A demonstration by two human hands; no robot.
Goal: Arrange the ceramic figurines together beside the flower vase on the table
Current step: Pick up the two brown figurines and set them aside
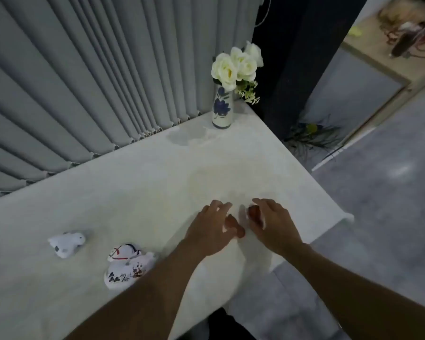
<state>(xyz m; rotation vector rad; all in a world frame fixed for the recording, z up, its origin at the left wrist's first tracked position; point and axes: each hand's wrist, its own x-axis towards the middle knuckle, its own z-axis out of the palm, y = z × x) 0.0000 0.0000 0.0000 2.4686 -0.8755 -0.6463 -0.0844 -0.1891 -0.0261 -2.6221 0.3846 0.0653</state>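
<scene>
A white vase (221, 109) with blue flowers painted on it holds white roses (236, 65) at the table's far right corner. Two ceramic figurines sit near the front left: a small white animal (66, 244) and a larger white cat figurine (128, 266) with red and black markings, lying on its side. My left hand (211, 229) hovers over the table with fingers spread, holding nothing. Close beside it, my right hand (272, 224) curls around a small white figurine (243, 213), which is mostly hidden and blurred.
The table (133, 187) has a pale cloth. Grey vertical blinds (84, 82) run along its far edge. Its right edge drops to a grey floor (378, 217). A dark pillar (292, 69) stands behind the vase.
</scene>
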